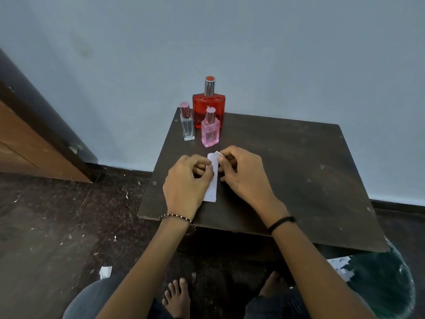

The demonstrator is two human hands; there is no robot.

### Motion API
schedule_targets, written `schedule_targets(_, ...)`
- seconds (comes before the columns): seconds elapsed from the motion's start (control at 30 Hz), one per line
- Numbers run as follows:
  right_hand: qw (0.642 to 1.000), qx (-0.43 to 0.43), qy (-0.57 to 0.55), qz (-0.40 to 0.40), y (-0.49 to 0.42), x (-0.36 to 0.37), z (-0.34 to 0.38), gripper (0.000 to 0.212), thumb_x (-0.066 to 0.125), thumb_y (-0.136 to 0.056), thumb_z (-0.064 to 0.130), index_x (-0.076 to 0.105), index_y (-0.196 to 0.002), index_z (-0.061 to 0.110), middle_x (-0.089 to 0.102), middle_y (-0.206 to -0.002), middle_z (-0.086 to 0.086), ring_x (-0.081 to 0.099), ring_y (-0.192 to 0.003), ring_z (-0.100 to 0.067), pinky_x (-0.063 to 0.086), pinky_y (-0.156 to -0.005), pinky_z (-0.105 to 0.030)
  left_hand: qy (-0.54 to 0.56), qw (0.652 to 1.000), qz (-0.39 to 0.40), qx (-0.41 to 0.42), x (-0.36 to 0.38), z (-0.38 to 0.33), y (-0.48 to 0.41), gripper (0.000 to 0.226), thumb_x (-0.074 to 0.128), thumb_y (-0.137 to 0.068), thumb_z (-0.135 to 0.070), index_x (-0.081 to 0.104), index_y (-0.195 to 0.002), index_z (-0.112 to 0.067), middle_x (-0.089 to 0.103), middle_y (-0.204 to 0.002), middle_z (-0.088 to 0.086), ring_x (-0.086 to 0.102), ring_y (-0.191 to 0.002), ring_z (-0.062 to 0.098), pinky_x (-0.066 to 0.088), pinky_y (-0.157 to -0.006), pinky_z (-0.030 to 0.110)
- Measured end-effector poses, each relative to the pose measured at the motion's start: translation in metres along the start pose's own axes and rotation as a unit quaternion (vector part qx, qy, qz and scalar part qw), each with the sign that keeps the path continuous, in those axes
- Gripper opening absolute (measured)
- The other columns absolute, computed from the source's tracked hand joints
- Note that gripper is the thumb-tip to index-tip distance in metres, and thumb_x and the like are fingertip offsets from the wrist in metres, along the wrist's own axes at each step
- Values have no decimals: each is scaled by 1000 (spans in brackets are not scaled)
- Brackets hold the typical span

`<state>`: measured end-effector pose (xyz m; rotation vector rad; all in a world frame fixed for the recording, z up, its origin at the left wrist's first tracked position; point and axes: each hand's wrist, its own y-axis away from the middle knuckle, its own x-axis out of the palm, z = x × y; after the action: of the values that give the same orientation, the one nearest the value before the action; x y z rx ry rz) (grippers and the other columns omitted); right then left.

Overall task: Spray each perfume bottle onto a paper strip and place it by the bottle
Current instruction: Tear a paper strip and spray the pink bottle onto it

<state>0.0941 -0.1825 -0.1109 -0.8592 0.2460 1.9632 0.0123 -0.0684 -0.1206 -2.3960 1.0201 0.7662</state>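
While three perfume bottles [208,116] stood capped at the worktop's [299,171] far left corner, both hands, left [186,180] and right [243,173], pinched a paper strip [212,180] near its top; thin and floppy, it seemed best held by the edges.

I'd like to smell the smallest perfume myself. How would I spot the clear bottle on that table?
Look at the dark table, at its far left corner by the wall, where three bottles stand together. The clear bottle is leftmost, beside the pink bottle and in front of the big red bottle. It alone is slim and colourless.
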Motion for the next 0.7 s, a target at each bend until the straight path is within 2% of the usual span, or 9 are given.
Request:
schedule_targets(0.17,999,37,-21,-5,-3,1,0,14,53,-105,17,62,-108,7,72,-91,-8,71,-75,-19,60,-73,-37,-35,998,-13,48,4,2,2,15,71,-91,-27,80,-102,-21,68,-95,-2,68,-75,16,56,-61,36)
schedule_targets(0.27,996,60,-66,-23,-3,3,-3,13,51,-105,18,60,-105,9,73,-87,-6,72,-68,-11,60,-61,-23,-41,998,-16,51,5,1,0,15,70,-92,-27,80,-101,-21,67,-95,-2,68,-75,17,56,-61,36)
schedule_targets(0.33,990,72,-108,-48,-2,2,-5,10,52,-105,19,59,-103,13,72,-84,-2,72,-70,-6,57,-55,-14,-40,998,-11,42,5,1,-1,14,70,-91,-25,80,-99,-21,66,-94,-1,67,-75,17,57,-64,37)
schedule_targets(0.43,988,70,-113,-74,3,-2,-8,6,55,-104,23,60,-104,21,71,-84,7,72,-73,-1,58,-60,-14,-13,998,-35,50,5,-2,-3,9,72,-89,-19,80,-95,-17,65,-87,0,60,-66,11,54,-64,28)
schedule_targets(0.5,992,37,-96,-79,6,-7,-8,6,58,-102,24,63,-104,22,71,-83,12,71,-75,0,58,-63,-14,29,996,-66,49,6,-8,-4,11,70,-92,-22,78,-89,-15,67,-80,1,55,-60,7,48,-61,18)
schedule_targets(0.53,993,14,-85,-81,8,-9,-7,8,60,-101,23,66,-106,21,71,-84,13,72,-76,0,58,-66,-14,72,995,-65,21,6,-12,-4,21,66,-95,-29,77,-85,-15,69,-74,2,56,-58,7,47,-59,18)
schedule_targets(0.63,993,-75,-29,-91,11,-13,-1,14,66,-98,11,72,-110,11,76,-95,2,71,-82,-4,57,-77,-13,226,969,2,-96,8,-25,-4,43,57,-96,-53,78,-76,-22,73,-63,2,58,-45,5,47,-48,21)
schedule_targets(0.7,988,-117,-1,-97,12,-13,2,18,68,-95,4,75,-111,5,77,-101,-6,71,-88,-11,50,-82,-8,280,952,22,-120,8,-31,-4,42,61,-93,-54,78,-73,-23,75,-63,3,63,-42,21,48,-40,24)
